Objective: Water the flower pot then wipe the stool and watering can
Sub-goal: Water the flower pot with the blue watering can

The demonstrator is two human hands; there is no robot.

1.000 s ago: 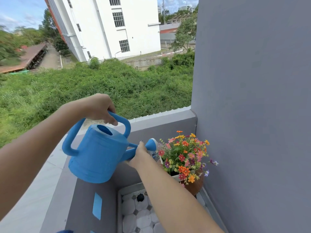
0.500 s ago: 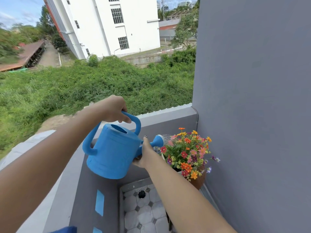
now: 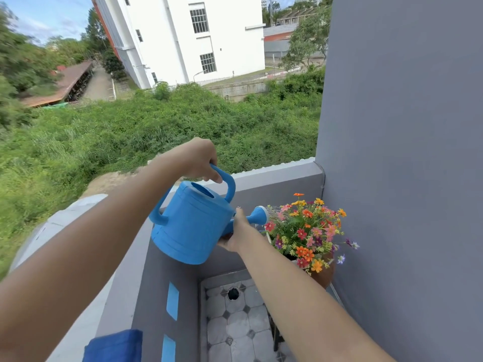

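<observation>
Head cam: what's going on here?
A person is watering a flower pot on a balcony. The left hand grips the top handle of a blue watering can, tilted toward the flowers; the right hand supports the spout. Water sprays from the rose onto the blooms. Wiping hasn't started.

A smooth grey rendered wall (image 3: 402,152) is seen at right, met by a low grey parapet (image 3: 274,176). Grey octagonal floor tiles (image 3: 237,322) with a drain hole (image 3: 233,293) are noted. Daylight is bright; dense green scrub (image 3: 156,131) and a white multi-storey building (image 3: 188,37) are observed beyond.
</observation>
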